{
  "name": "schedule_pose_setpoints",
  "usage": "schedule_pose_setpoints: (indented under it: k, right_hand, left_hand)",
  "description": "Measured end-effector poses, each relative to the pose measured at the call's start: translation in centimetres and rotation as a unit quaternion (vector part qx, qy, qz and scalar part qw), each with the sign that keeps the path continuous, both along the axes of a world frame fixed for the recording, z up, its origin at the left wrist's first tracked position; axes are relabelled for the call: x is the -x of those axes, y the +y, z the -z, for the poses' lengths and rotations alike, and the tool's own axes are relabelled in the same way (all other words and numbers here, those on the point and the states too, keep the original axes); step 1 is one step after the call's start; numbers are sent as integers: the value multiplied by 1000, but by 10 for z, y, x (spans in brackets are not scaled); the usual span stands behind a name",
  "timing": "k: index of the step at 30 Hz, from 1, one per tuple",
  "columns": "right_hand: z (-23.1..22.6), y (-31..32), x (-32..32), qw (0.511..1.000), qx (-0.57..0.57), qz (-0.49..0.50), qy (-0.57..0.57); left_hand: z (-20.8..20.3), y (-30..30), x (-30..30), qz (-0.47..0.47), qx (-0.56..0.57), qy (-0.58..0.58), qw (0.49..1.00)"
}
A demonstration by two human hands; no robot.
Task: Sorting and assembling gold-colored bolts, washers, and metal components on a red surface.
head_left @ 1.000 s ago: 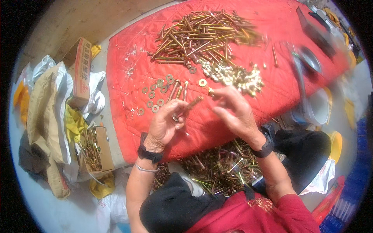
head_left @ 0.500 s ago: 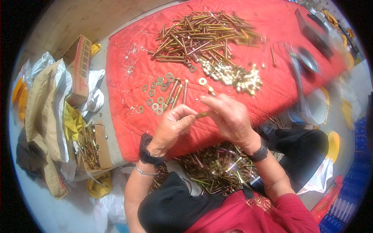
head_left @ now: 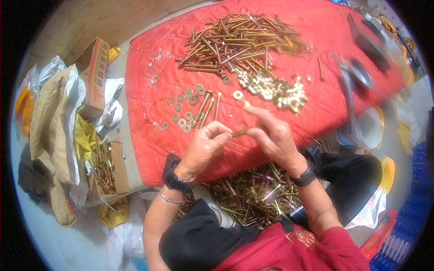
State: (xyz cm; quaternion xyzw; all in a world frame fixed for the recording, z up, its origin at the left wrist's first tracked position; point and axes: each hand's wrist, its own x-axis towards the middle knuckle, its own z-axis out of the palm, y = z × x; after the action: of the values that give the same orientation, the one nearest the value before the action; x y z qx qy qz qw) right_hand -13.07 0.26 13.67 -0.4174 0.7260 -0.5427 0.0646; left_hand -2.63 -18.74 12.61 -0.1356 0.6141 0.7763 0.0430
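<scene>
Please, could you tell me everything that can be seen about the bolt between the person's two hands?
The bolt is a slim, straight, brownish-gold rod, metallic in look. The left hand pinches it at the fingertips, hiding one end. The visible part points right, tilted slightly upward in the picture, over the red cloth. Its other end meets or nearly meets the right hand; contact is unclear.

Red cloth (head_left: 153, 144) w/ quilted diamond patt. Held bolt (head_left: 240, 133) brn-gold; bolt pile (head_left: 239, 40) at 12 o'clock, ditto. Sack (head_left: 52, 113) at 9 o'clock: tan.
</scene>
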Motion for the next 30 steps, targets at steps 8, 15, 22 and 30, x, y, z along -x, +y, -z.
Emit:
schedule_pose_setpoints:
  k: [8,15,22,30]
  right_hand:
    - [5,6,11,996,-13,-84,9]
    - [-15,30,40,968,68,-63,-232]
    - [5,17,29,968,25,-31,-249]
    - [16,7,20,979,-7,-22,-202]
  left_hand:
    - [3,0,-3,46,21,-11,999]
    - [-19,5,10,143,295,226,917]
    - [16,-17,32,-104,630,121,760]
    - [23,-16,44,-128,616,135,765]
